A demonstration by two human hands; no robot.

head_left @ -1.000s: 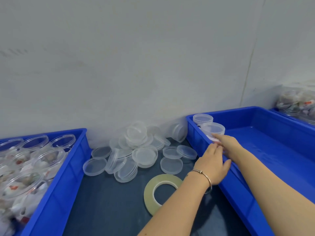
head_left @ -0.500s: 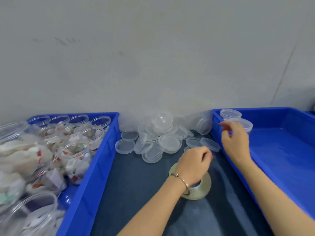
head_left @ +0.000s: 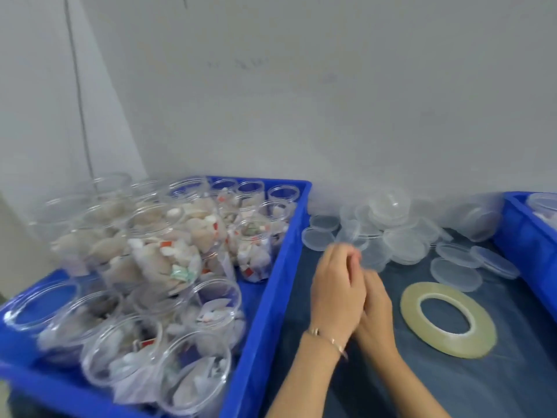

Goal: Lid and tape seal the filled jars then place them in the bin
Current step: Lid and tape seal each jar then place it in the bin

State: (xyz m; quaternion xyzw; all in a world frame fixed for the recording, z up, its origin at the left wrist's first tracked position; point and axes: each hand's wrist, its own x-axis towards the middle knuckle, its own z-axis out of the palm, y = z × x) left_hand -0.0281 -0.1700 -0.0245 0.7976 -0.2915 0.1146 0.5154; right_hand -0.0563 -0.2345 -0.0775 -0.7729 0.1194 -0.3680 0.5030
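Blue plastic walls frame the work: the left bin (head_left: 272,267) at lower left holds the filled jars (head_left: 168,260), all unlidded, and a second bin (head_left: 524,236) shows at the right edge. Between them, mid-frame, the left hand (head_left: 334,291) overlaps the right hand (head_left: 376,312); blur hides whether either grips anything. Likely a fresh cycle is starting, so the next move calls for lifting a jar over the bin's tall rim. Loose lids (head_left: 401,236) and the tape roll (head_left: 449,318) leave little open mat.
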